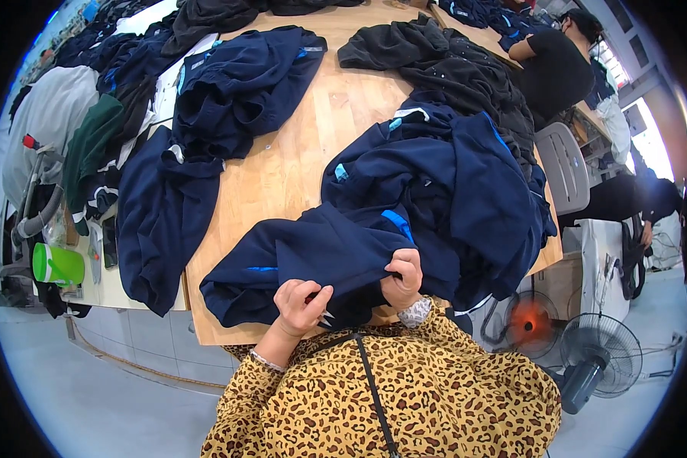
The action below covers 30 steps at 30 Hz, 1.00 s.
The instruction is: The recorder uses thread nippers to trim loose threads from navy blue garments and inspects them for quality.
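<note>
A navy garment with bright blue trim [320,244] lies across the near edge of the table, its front edge stretched between my hands. My left hand [301,307] pinches this edge, fingers curled. A small pale, pointed thing shows just below those fingers; its kind I cannot make out. Farther right, my right hand [402,279] grips the same edge between thumb and bent fingers. Behind and to the right, a heap of navy garments [481,183] with light blue details touches the held piece.
Another navy pile [244,84] rests at the far left of the wooden table [298,164], dark grey garments [466,72] at the far right. A green container [58,264] stands left. At right are a grey chair [563,164], a standing fan [599,355] and a seated person [553,76].
</note>
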{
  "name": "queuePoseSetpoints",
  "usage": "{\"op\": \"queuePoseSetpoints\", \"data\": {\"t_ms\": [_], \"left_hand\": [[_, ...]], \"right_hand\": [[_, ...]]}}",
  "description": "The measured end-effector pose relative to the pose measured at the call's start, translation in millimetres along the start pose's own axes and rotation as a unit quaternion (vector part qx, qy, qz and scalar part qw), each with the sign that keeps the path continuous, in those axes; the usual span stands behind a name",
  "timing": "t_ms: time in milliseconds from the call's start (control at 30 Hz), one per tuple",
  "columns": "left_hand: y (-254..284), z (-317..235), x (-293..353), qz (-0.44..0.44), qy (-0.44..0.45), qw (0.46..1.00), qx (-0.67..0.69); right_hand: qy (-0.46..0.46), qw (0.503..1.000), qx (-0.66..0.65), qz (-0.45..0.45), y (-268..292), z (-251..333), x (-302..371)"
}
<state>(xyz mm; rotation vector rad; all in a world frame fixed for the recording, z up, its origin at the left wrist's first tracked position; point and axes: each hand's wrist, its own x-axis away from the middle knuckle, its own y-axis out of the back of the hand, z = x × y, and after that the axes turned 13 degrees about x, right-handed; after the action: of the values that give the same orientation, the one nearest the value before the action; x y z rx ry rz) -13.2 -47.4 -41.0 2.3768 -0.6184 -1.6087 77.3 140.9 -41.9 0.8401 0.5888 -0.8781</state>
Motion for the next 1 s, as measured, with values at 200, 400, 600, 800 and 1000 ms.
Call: {"op": "queuePoseSetpoints", "data": {"t_ms": [200, 400, 600, 800, 1000], "left_hand": [[-0.5, 2.4, 3.1, -0.005, 0.011, 1.000, 0.000], [3.9, 2.9, -0.3, -0.005, 0.029, 1.000, 0.011], [-0.3, -1.4, 2.6, 0.019, 0.018, 1.000, 0.015], [-1.9, -22.0, -19.3, 0.035, 0.159, 0.975, 0.154], [-21.3, -26.3, -67.7, -0.020, 0.285, 0.923, 0.258]], "right_hand": [[0.019, 0.997, 0.025, 0.072, 4.1, -1.0, -2.6], [0.008, 0.993, 0.002, 0.114, 4.1, -3.5, -8.7], [-0.029, 0.998, -0.044, 0.028, -0.9, 2.2, -4.5], [-0.004, 0.999, -0.032, 0.006, -2.8, 2.5, -9.8], [0.004, 0.999, -0.032, 0.029, -3.3, 6.9, -8.6]]}}
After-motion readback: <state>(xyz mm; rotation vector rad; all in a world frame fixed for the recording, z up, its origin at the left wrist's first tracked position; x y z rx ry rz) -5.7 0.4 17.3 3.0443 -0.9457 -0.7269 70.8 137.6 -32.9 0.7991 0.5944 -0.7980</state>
